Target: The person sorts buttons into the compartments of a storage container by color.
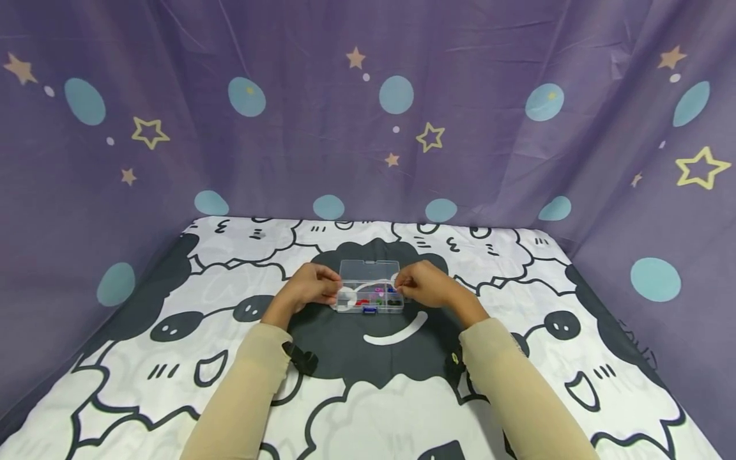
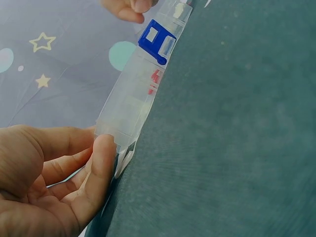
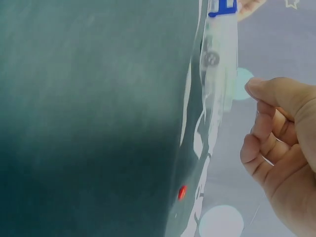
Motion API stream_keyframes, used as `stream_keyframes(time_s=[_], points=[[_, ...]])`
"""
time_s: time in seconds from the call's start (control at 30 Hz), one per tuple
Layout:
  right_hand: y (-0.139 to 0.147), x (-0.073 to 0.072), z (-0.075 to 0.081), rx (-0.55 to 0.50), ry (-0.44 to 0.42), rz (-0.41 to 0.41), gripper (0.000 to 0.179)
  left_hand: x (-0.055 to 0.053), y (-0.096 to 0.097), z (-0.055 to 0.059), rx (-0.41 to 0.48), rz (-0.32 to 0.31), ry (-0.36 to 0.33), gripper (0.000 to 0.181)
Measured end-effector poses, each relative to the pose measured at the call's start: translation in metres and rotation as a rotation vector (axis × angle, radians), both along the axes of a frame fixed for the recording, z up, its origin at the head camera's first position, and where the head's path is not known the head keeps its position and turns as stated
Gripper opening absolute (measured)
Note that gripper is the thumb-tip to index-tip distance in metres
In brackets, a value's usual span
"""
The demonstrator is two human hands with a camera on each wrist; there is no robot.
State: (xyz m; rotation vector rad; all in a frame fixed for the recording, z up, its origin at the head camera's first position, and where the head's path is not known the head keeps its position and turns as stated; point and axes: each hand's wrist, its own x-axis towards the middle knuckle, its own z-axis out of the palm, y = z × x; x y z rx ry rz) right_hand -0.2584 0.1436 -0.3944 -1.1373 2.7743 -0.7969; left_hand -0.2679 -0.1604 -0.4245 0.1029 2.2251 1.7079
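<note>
A clear plastic compartment box [image 1: 368, 308] stands on the dark part of the cloth, its lid [image 1: 369, 269] raised at the back. Small red [image 1: 362, 302], pink, green, blue and dark pieces lie in its compartments. A blue latch [image 2: 157, 42] is on the front wall. My left hand [image 1: 315, 285] grips the box's left end between thumb and fingers. At the right end, my right hand [image 1: 422, 283] has its fingers curled, with the thumb tip [image 3: 253, 88] close to the index finger, above the box's rim. I cannot tell whether a small piece is between them.
The tablecloth [image 1: 397, 415] has a cartoon sheep print, whose white lines show through the box. A small red piece [image 3: 182, 192] shows near the cloth's edge in the right wrist view. A purple curtain [image 1: 322, 140] with stars and dots hangs behind and at both sides.
</note>
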Motion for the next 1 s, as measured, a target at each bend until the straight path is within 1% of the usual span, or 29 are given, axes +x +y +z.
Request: stream_keyframes(time_s=[0.1, 0.3, 0.43, 0.6, 0.77, 0.9, 1.0], points=[[0.009, 0.000, -0.001, 0.011, 0.009, -0.011, 0.011, 0.001, 0.000, -0.001, 0.002, -0.006, 0.000, 0.026], [0.027, -0.001, -0.006, 0.011, -0.016, -0.035, 0.011, 0.002, 0.001, 0.000, 0.003, -0.013, 0.006, 0.027], [0.039, -0.002, -0.010, 0.005, -0.017, -0.048, 0.009, 0.002, 0.001, 0.001, -0.005, -0.002, 0.002, 0.026], [0.052, -0.003, -0.012, 0.012, -0.027, -0.085, 0.007, 0.000, 0.001, 0.000, -0.015, 0.010, 0.001, 0.023], [0.061, -0.006, -0.014, -0.005, -0.086, -0.116, 0.006, 0.000, 0.001, -0.001, -0.015, 0.015, -0.006, 0.021], [0.066, -0.007, -0.014, -0.009, -0.139, -0.124, 0.006, 0.000, 0.001, 0.000, -0.009, 0.011, -0.008, 0.023], [0.069, -0.008, -0.013, 0.005, -0.147, -0.118, 0.004, 0.000, 0.001, 0.001, -0.005, 0.008, -0.007, 0.023]])
